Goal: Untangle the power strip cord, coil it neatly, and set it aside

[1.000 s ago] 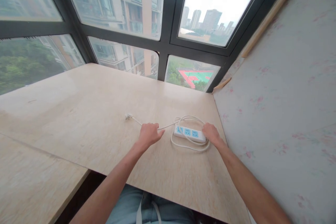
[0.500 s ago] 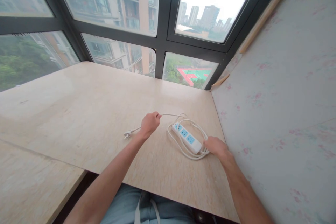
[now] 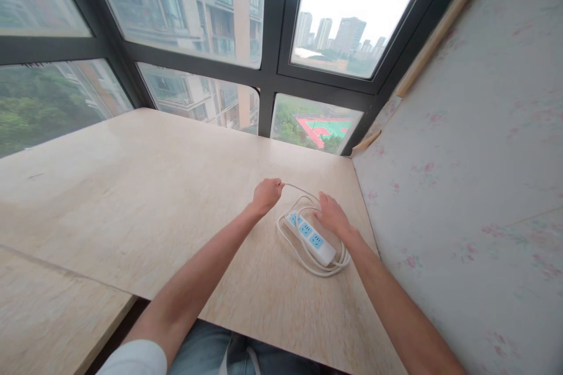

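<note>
A white power strip (image 3: 326, 251) with blue socket faces lies slantwise on the pale tabletop. Its white cord (image 3: 303, 265) is looped loosely around and partly over it. My left hand (image 3: 267, 195) is closed on a stretch of the cord, held out to the left above the table. From there the cord runs right to the fingers of my right hand (image 3: 333, 214). That hand is over the far right side of the loops, its thumb apart from its fingers, next to the cord. The plug is out of sight.
The marbled tabletop (image 3: 145, 187) reaches back to dark window frames (image 3: 266, 85). A wall with floral paper (image 3: 457, 187) rises close on the right, with a peeling strip (image 3: 368, 140) at its corner. A lower board (image 3: 53, 310) adjoins at front left.
My left hand has moved right and farther back with the cord; the plug has gone from view. My right hand has left the near side of the coil and moved up-left to its far side.
</note>
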A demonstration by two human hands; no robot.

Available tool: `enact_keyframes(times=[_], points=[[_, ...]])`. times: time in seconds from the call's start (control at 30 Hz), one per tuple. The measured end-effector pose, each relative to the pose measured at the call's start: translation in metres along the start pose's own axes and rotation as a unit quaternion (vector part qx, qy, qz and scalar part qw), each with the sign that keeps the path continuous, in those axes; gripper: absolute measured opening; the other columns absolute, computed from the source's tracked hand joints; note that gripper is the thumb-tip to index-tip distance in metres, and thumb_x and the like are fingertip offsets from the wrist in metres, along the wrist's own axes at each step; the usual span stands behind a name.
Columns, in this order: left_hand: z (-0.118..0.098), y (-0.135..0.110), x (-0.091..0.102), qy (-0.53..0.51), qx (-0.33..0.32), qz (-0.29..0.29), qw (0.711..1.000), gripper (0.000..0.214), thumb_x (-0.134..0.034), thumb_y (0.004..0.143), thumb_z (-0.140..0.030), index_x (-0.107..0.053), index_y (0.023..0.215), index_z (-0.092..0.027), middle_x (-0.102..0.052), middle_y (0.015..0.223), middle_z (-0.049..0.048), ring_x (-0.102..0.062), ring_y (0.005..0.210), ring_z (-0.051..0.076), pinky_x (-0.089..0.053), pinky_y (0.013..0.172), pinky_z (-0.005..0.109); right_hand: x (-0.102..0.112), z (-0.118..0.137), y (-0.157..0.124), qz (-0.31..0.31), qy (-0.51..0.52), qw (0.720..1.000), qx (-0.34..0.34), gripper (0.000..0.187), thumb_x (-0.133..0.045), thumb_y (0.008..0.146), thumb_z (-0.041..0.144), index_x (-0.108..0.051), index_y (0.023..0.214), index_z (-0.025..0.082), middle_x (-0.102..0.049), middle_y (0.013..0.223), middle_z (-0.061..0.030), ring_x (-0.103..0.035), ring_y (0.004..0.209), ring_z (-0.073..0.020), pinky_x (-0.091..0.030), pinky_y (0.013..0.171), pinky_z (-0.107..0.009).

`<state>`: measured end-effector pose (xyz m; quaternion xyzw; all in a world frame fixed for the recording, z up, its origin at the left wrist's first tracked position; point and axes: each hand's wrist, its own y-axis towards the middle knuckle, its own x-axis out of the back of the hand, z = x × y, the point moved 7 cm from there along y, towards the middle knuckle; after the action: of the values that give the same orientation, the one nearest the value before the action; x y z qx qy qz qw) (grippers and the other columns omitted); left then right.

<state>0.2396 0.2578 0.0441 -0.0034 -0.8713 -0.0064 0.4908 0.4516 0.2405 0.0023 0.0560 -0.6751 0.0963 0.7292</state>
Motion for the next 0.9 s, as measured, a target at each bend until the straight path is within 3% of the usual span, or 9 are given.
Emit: enact_keyframes(times=[0.07, 0.23, 0.33, 0.43, 0.57, 0.7, 0.8, 0.9], points=[[0.008, 0.001, -0.004, -0.009, 0.016, 0.017, 1.000, 0.028, -0.048, 0.095, -0.033, -0.071, 0.089, -0.017, -0.072, 0.097, 0.0151, -0.068, 0.094, 0.026, -0.046, 0.080, 0.033, -0.006, 0.006, 0.007, 0.018, -0.001, 0.999, 0.042, 0.060, -0.054, 0.090, 0.025, -0.034, 0.145, 0.008, -0.044, 0.146, -0.0186, -0.040, 0.134, -0.0253, -0.031, 0.109, -0.033], [0.033, -0.011, -0.020, -0.083, 0.052, 0.108, 0.989, 0.027, -0.051, 0.093, -0.031, -0.067, 0.080, -0.013, -0.068, 0.068, 0.0071, -0.066, 0.055, 0.016, -0.050, 0.066, 0.028, -0.012, 0.016, 0.019, 0.046, -0.005, 0.995, 0.090, 0.042, -0.048, 0.095, 0.027, -0.048, 0.135, 0.012, -0.055, 0.132, -0.0161, -0.046, 0.127, -0.0236, -0.033, 0.105, -0.031], [0.044, -0.023, -0.031, -0.158, 0.082, 0.155, 0.972, 0.025, -0.050, 0.093, -0.031, -0.064, 0.084, -0.012, -0.068, 0.073, 0.0066, -0.064, 0.048, 0.012, -0.049, 0.054, 0.023, -0.014, 0.019, 0.024, 0.066, -0.011, 0.993, 0.095, 0.027, -0.045, 0.097, 0.028, -0.058, 0.117, 0.015, -0.060, 0.122, -0.0142, -0.051, 0.120, -0.0231, -0.037, 0.100, -0.030], [0.050, -0.033, -0.039, -0.241, 0.113, 0.171, 0.949, 0.026, -0.048, 0.095, -0.034, -0.062, 0.096, -0.012, -0.070, 0.086, 0.0086, -0.066, 0.055, 0.011, -0.051, 0.052, 0.021, -0.017, 0.019, 0.027, 0.083, -0.018, 0.993, 0.082, 0.024, -0.040, 0.099, 0.026, -0.058, 0.110, 0.014, -0.062, 0.117, -0.0143, -0.056, 0.113, -0.0227, -0.040, 0.095, -0.030], [0.060, -0.046, -0.044, -0.320, 0.151, 0.166, 0.920, 0.027, -0.050, 0.095, -0.036, -0.057, 0.107, -0.013, -0.069, 0.092, 0.0103, -0.067, 0.064, 0.012, -0.055, 0.057, 0.021, -0.021, 0.018, 0.025, 0.089, -0.026, 0.996, 0.017, 0.030, -0.031, 0.097, 0.012, -0.056, 0.113, 0.012, -0.064, 0.114, -0.0166, -0.063, 0.107, -0.0244, -0.046, 0.087, -0.032], [0.075, -0.065, -0.045, -0.347, 0.196, 0.184, 0.898, 0.026, -0.058, 0.090, -0.037, -0.058, 0.098, -0.012, -0.067, 0.081, 0.0082, -0.064, 0.059, 0.013, -0.052, 0.053, 0.022, -0.022, 0.007, 0.017, 0.070, -0.027, 0.993, -0.096, 0.037, -0.024, 0.094, 0.004, -0.050, 0.120, 0.003, -0.063, 0.114, -0.0264, -0.065, 0.107, -0.0303, -0.049, 0.083, -0.036], [0.079, -0.074, -0.046, -0.312, 0.189, 0.186, 0.912, 0.019, -0.055, 0.090, -0.031, -0.060, 0.097, -0.013, -0.068, 0.082, 0.0074, -0.061, 0.054, 0.011, -0.049, 0.052, 0.023, -0.022, -0.005, 0.010, 0.068, -0.009, 0.983, -0.170, 0.035, -0.028, 0.093, 0.004, -0.049, 0.120, -0.002, -0.064, 0.107, -0.0302, -0.066, 0.107, -0.0317, -0.050, 0.083, -0.036], [0.073, -0.080, -0.051, -0.280, 0.165, 0.169, 0.930, 0.015, -0.051, 0.090, -0.024, -0.061, 0.097, -0.014, -0.069, 0.085, 0.0073, -0.063, 0.059, 0.014, -0.050, 0.058, 0.025, -0.023, -0.011, 0.004, 0.077, 0.025, 0.976, -0.202, 0.032, -0.038, 0.092, 0.009, -0.049, 0.121, 0.000, -0.066, 0.105, -0.0296, -0.067, 0.106, -0.0305, -0.051, 0.084, -0.034]])
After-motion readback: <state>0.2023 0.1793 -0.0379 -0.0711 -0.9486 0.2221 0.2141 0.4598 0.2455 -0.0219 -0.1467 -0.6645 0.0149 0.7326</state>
